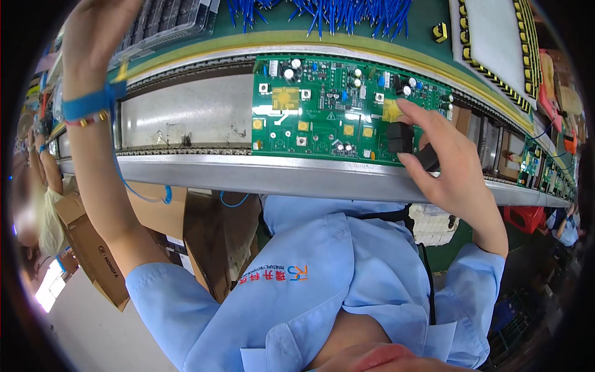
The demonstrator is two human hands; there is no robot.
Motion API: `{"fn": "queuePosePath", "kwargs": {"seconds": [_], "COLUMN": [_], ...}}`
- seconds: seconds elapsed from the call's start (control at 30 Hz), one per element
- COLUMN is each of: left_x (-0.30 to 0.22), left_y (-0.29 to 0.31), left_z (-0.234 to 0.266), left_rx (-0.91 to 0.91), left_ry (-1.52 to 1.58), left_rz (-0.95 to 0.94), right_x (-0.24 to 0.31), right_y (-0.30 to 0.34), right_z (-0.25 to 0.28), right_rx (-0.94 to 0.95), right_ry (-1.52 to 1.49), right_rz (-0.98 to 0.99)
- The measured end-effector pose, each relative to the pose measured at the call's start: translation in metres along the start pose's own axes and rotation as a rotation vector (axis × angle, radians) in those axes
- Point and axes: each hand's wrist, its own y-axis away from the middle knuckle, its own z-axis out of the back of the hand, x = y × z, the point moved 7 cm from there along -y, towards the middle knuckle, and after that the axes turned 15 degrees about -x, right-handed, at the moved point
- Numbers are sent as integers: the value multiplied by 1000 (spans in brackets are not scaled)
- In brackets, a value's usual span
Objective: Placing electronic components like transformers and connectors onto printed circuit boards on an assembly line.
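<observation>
My right hand (455, 155) is over the right end of the green circuit board (322, 133). Between its thumb and index finger I grip a black block-shaped component (400, 137), just above or touching the board, I cannot tell which. A second black block (427, 157) sits under the curled fingers, partly hidden. The board carries white-topped capacitors, small blue parts and yellow squares. At the upper left my left hand (102, 31) reaches past the picture's edge, beside a grey tray (164, 28); its fingers are out of sight. A blue strap (93, 107) circles that wrist.
Metal conveyor rails (204, 164) run left to right under the board. Beyond lie a bundle of blue wires (347, 15), a loose yellow-and-black part (439, 32) and a white foam sheet (493, 37) edged with similar parts. More boards (548, 173) stand rightward. Cardboard boxes (96, 248) sit below left.
</observation>
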Motion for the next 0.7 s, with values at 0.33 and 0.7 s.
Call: {"fn": "queuePosePath", "kwargs": {"seconds": [0.33, 0.7], "left_x": [123, 160], "left_y": [118, 154], "left_z": [-54, -71], "left_rx": [165, 446], "left_ry": [-921, -1426], "left_rz": [-28, -450], "right_x": [23, 24], "right_y": [13, 15], "right_z": [-13, -11], "right_rx": [-8, -76], "right_ry": [239, 315], "right_rz": [189, 259]}}
